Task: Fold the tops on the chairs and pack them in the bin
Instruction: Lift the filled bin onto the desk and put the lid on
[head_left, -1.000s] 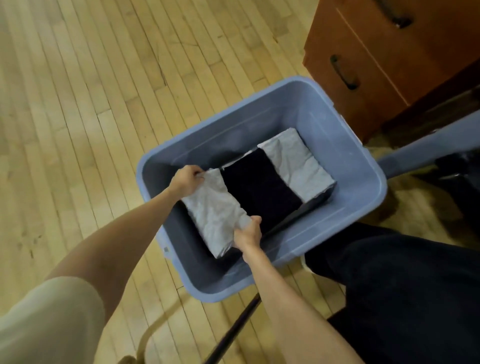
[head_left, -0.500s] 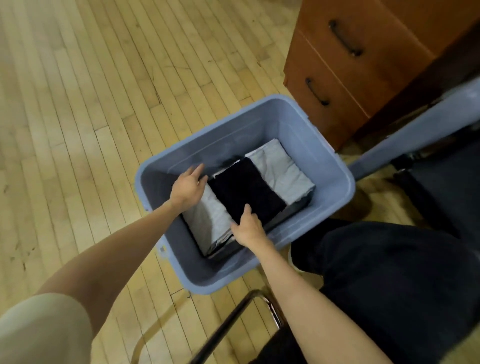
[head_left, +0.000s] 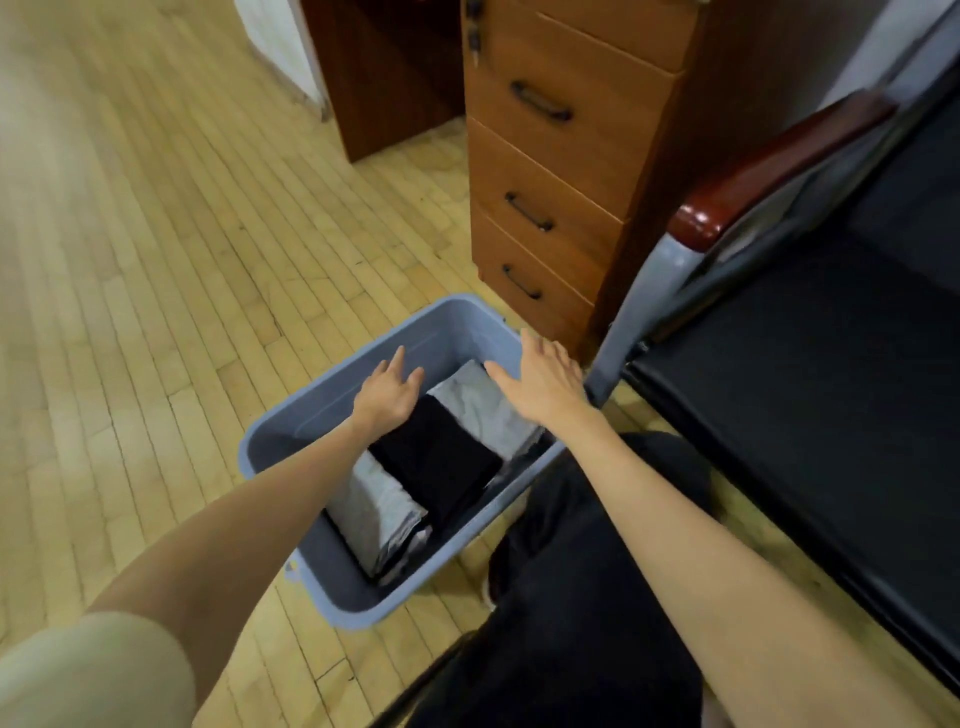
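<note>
A blue plastic bin (head_left: 291, 441) stands on the wooden floor in front of me. Inside it lie folded tops side by side: a grey one (head_left: 376, 514) nearest me, a black one (head_left: 436, 457) in the middle, and a light grey one (head_left: 480, 405) at the far end. My left hand (head_left: 387, 395) hovers with fingers spread above the bin's far left part, holding nothing. Over the bin's far right corner, my right hand (head_left: 540, 382) is also raised, empty, with straight fingers.
A wooden drawer cabinet (head_left: 561, 171) stands just behind the bin. To the right is a chair with a black seat (head_left: 810, 374), a grey frame and a red-brown armrest (head_left: 769, 166). My dark-trousered leg (head_left: 571, 597) is beside the bin. Wooden floor stretches left.
Both hands have let go of the grey folded top and lifted up out of the bin with fingers spread. The view has tilted up toward the cabinet and chair.
</note>
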